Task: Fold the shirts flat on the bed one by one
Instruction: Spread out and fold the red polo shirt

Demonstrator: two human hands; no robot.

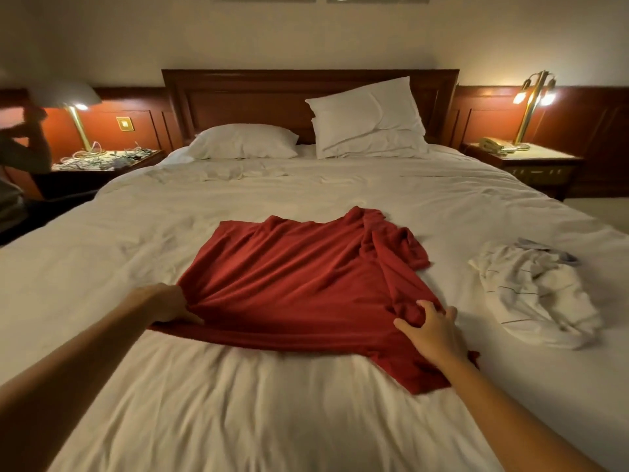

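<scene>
A red shirt point(292, 281) lies spread on the white bed point(238, 403), its right side bunched in folds and one sleeve crumpled at the upper right. My left hand point(170, 303) grips the shirt's near left edge, with cloth gathered under the fingers. Over at the near right edge, my right hand point(430, 327) holds a bunched fold, fingers curled into it. A crumpled white shirt point(534, 294) with thin stripes lies apart on the bed to the right.
Two white pillows point(245, 141) point(367, 117) rest against the wooden headboard point(306, 93). Nightstands with lit lamps flank the bed: the left one point(102, 161) holds tangled cables, the right one point(524, 158) a telephone. A person's arm point(30, 144) shows at the far left.
</scene>
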